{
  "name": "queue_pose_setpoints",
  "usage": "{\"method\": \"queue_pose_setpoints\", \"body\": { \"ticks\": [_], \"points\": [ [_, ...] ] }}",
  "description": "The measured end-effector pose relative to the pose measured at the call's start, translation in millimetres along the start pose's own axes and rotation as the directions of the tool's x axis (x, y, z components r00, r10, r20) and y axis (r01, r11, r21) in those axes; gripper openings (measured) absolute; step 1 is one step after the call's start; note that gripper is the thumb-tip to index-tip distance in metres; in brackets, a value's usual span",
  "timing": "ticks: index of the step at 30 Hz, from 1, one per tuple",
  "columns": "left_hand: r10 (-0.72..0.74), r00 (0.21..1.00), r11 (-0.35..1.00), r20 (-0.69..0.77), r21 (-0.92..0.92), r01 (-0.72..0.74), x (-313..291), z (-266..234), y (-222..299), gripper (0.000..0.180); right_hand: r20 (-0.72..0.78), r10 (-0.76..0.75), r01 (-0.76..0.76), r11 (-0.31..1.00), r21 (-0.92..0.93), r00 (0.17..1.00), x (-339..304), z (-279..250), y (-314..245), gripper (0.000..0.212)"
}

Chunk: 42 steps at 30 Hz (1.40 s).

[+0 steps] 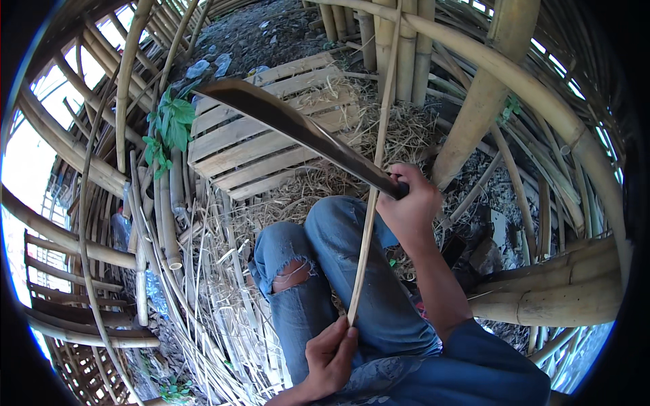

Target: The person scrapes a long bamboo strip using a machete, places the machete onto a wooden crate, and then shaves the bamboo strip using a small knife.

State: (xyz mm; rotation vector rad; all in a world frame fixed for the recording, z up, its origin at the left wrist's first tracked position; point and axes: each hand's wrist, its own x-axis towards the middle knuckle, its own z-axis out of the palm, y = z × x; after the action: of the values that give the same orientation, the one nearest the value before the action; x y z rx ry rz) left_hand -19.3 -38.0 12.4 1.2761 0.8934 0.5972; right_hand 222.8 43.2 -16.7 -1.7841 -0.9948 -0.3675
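Observation:
My left hand [330,353] pinches the near end of a long, thin bamboo strip [366,252] just above my lap. The strip runs up and away past my right knee toward the bamboo poles at the back. My right hand [414,208] is wrapped round the dark handle of a machete [291,127]. Its broad, curved blade points to the far left, over the wooden slats. Near the handle, the machete crosses the bamboo strip; whether blade and strip touch I cannot tell. My legs in torn blue jeans [352,233] are bent beneath the strip.
A wooden slat pallet [261,145] lies ahead, with bamboo shavings [399,135] around it. Split bamboo strips [237,318] cover the ground at left. Thick bamboo poles [484,101] stand at right; a heavy bamboo stem [548,298] lies beside my right arm. A leafy plant [175,122] grows left of the pallet.

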Motion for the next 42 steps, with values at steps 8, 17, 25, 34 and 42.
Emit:
{"method": "queue_pose_setpoints", "body": {
  "ticks": [8,17,25,34,42],
  "points": [
    [-0.195,0.980,0.958,-0.034,-0.222,0.182,3,-3,-3,0.013,-0.036,-0.123,0.124,0.991,0.039,0.992,-32,5,-6,0.035],
    [-0.140,0.978,0.987,-0.156,-0.106,0.124,-4,2,-19,0.025,-0.085,-0.006,0.002,0.999,-0.045,0.996,1,19,12,0.030],
    [-0.226,0.973,0.958,0.054,-0.166,0.232,-7,-21,5,0.020,-0.114,0.039,-0.050,0.995,-0.087,0.993,30,22,10,0.027],
    [-0.240,0.969,0.890,0.050,-0.388,0.241,11,-28,-1,0.028,-0.135,-0.121,0.123,0.992,0.004,0.983,-12,37,2,0.035],
    [-0.260,0.963,0.902,0.071,-0.339,0.269,5,-31,-7,0.028,-0.098,0.046,-0.066,0.977,-0.203,0.994,28,39,13,0.031]
  ]
}}
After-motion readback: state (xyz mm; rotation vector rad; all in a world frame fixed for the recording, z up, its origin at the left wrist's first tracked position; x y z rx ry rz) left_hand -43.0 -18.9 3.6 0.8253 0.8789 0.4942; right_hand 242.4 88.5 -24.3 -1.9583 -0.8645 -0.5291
